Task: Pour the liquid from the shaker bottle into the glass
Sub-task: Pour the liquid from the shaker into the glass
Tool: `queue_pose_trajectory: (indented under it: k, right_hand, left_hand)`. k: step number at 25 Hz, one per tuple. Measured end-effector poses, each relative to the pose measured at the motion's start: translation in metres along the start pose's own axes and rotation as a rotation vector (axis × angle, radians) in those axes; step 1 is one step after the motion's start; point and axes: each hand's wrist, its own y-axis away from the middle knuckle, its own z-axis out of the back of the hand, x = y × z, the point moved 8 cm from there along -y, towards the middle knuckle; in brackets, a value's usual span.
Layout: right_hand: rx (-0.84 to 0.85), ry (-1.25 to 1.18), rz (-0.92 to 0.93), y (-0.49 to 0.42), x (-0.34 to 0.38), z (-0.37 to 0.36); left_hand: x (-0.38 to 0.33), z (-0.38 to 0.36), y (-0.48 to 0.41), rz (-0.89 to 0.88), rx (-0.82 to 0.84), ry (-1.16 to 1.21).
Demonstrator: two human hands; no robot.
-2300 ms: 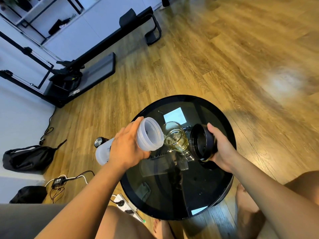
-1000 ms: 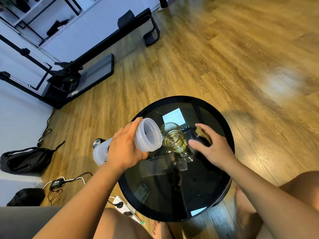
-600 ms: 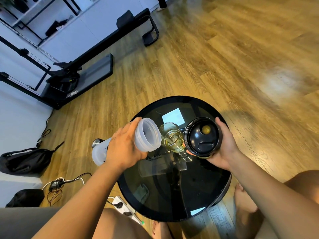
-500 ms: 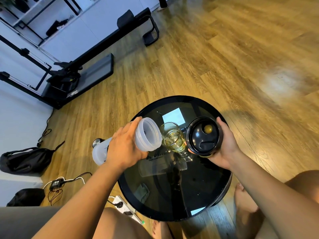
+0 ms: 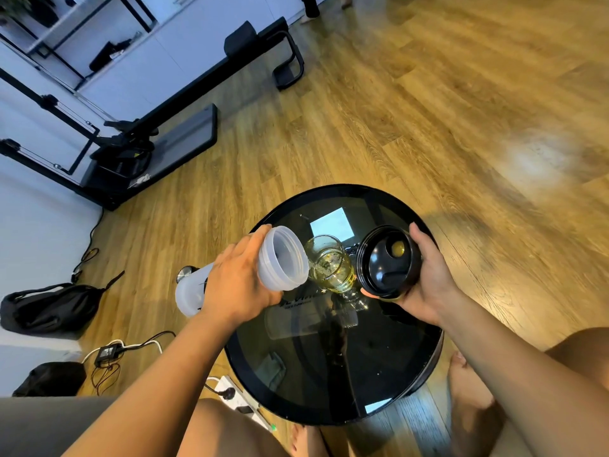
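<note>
My left hand grips a translucent white shaker bottle, tipped almost flat with its open mouth at the rim of the glass. The clear glass stands on the round black glass table and holds yellowish liquid. A thin trickle seems to run from the bottle's lip into it. My right hand holds the black shaker lid just right of the glass, its inner side facing me with a yellow spot on it.
A white power strip with cables lies on the wooden floor by the table's left edge. Black bags sit by the wall at left. A black exercise machine stands farther back. My bare knees are below the table.
My right hand picked the lid up and turned its inner side towards me, then held it still. The bottle has stayed tipped at the glass.
</note>
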Motion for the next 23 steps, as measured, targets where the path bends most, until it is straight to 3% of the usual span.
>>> queue_pose_trajectory:
  k: [23]
  right_hand:
    - [0.010, 0.039, -0.001, -0.0023, -0.0017, 0.0008]
  left_hand:
    - [-0.0027, 0.0047, 0.0000, -0.021, -0.009, -0.016]
